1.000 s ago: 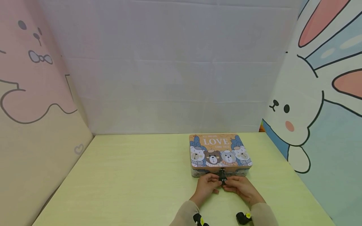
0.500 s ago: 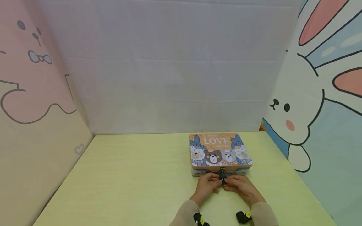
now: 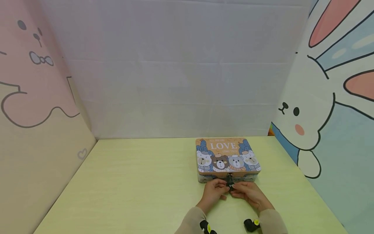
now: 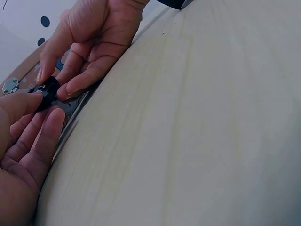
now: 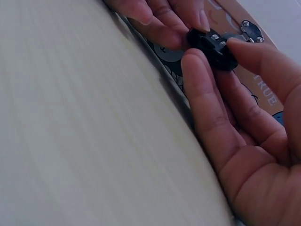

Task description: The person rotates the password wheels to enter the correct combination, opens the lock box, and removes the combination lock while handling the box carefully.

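Observation:
A tin box [image 3: 226, 156] with bears and the word LOVE on its lid lies closed near the table's back edge. At the metal clasp [image 5: 249, 32] on its front hangs a small black padlock [image 3: 230, 184], with silvery bits on its face in the right wrist view. My left hand [image 3: 214, 194] pinches the padlock from the left, thumb and fingers against it. From the other side my right hand [image 3: 250, 195] grips it between thumb and fingers. Both hands cover much of the padlock [image 4: 47, 93]; its shackle is too small to make out clearly.
The pale wooden table [image 3: 131, 185] stretches out to the left of the box. A white sheet [image 3: 181, 71] stands behind it. Printed panels flank the table, a rabbit panel [image 3: 309, 130] on the right and a pink panel [image 3: 32, 91] on the left.

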{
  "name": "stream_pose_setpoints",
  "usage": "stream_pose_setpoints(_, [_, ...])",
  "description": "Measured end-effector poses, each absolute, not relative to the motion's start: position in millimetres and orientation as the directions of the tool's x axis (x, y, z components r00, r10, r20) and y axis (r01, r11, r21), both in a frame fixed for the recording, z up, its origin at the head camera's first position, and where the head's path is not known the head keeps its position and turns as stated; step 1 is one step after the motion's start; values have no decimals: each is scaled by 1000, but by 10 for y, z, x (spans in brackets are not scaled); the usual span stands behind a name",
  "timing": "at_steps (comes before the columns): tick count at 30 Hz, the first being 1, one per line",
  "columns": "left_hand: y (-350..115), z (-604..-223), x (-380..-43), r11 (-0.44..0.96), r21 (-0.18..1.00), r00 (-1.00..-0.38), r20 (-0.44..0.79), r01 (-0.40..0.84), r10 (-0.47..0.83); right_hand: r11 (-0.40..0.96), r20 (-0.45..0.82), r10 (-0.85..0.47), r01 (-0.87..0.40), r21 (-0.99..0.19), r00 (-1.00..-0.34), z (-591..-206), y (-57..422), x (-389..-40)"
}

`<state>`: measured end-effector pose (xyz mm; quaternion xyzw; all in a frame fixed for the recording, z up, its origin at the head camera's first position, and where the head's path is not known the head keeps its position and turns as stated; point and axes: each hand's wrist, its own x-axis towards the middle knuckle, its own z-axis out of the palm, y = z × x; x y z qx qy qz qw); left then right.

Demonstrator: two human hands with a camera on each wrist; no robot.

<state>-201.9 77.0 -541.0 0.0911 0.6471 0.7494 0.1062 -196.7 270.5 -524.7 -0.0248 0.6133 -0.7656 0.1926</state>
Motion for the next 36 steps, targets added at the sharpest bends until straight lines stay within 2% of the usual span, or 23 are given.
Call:
stream_pose_setpoints(15, [769,-5431,-2021,-124,991,-961,-6,-41,276,-154,-214,-312,272,-950,-926,-5221,2691,-1948])
stream_pose_setpoints(26, [789,-5430,-2034,-153,987,-964,-11,-54,267,-223,-198,-335,281,-933,-921,-5224,2713,-1955])
stream_pose_setpoints(36, [770,-5430,-2020,-166,985,-960,11,-37,279,-228,-192,-328,275,-934,-925,-5234,2698,-1954])
